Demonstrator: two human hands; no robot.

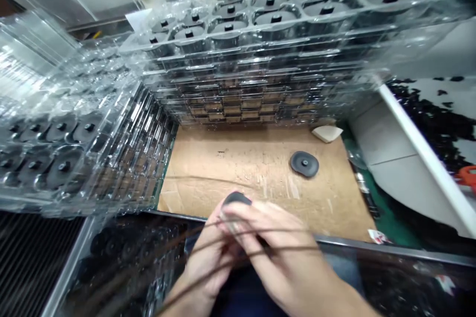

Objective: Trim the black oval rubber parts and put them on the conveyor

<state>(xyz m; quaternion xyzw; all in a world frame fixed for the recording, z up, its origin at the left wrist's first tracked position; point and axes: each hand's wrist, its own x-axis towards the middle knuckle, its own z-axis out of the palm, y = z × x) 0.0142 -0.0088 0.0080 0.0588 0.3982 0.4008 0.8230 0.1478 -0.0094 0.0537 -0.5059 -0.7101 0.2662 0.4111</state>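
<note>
Close to the front edge of the worktable, my left hand (208, 252) and my right hand (280, 242) are together around a dark grey oval part (237, 198). Only the top of this part shows; my fingers hide the rest, and motion blurs them slightly. Both hands have their fingers closed on it. Ahead and to the right, another dark grey oval part (304, 164) lies flat on the brown cardboard sheet (223, 158), its small round knob facing up. A pale wedge-shaped piece (327, 132) lies at the cardboard's far right corner.
Stacked clear plastic trays (241, 67) with dark oval parts in their pockets stand along the back. More clear trays (74, 158) rise on the left. At right, a white-edged panel (424, 153) borders a surface with many small black pieces (439, 114) and an orange-red object (466, 176).
</note>
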